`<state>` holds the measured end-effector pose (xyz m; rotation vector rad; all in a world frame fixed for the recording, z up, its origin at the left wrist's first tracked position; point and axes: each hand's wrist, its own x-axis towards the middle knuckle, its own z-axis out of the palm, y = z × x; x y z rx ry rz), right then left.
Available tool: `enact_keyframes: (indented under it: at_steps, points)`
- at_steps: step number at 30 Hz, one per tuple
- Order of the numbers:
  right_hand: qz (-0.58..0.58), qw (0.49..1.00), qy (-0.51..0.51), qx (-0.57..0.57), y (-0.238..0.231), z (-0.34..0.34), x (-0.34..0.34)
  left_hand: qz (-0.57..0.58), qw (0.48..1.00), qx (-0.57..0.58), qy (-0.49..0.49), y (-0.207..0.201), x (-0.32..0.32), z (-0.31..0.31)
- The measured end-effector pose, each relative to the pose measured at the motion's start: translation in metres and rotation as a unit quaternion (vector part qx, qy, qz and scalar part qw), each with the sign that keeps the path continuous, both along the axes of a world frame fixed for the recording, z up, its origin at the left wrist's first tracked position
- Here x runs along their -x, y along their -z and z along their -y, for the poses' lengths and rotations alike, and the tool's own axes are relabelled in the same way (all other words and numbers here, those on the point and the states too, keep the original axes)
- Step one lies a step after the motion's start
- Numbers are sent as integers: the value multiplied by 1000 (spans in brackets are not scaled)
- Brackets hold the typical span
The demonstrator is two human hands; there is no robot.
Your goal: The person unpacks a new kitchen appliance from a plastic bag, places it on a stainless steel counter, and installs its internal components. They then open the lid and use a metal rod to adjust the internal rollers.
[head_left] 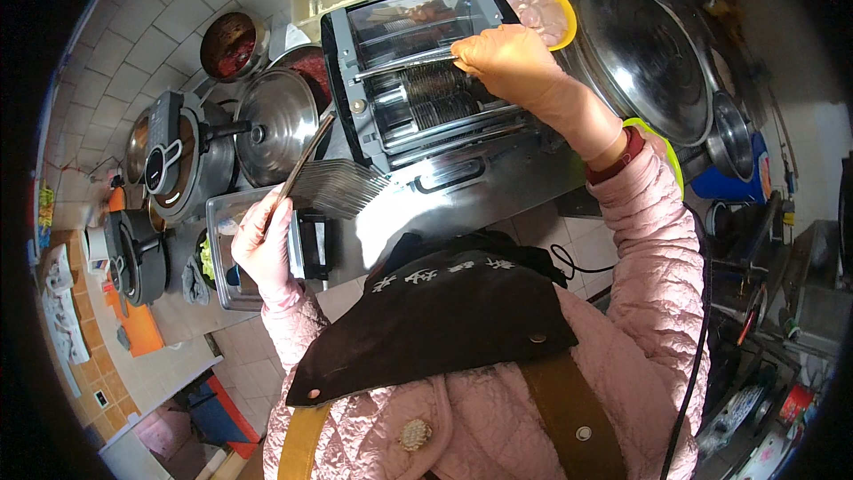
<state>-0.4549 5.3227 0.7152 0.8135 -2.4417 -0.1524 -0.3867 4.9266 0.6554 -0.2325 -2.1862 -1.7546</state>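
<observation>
My left hand (264,238) is closed around the bar of a metal comb (342,187). The comb's many thin tines fan out to the right, in front of a meat slicer (355,107). My right hand (515,67) reaches over the machine and pinches the right end of a metal bar (404,64). That bar lies across the slicer's open body, just above a row of round blades (440,96). Whether the bar is loose or seated in the frame, I cannot tell. Thin gloves seem to cover both hands.
A yellow bowl (569,22) of pale raw meat stands behind the slicer at right, beside a large domed lid (644,58). At left are a steel lid (275,129), a bowl of red meat (233,46), grey cookers (182,156) and a clear plastic bin (233,213).
</observation>
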Motion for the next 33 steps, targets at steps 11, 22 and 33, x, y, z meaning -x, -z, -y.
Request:
enact_keyframes:
  at_steps: [11, 22, 33]
  points:
    - [5, 1000, 7, -3, -6, 6, 6, -9, 1000, 10, 16, 3, 3, 4]
    - [61, 992, -33, 101, 10, -7, 14, 3, 1000, -14, -12, 3, 3, 1]
    - [169, 985, 14, -14, 6, 3, 16, -23, 999, 24, 3, 1, 0, 6]
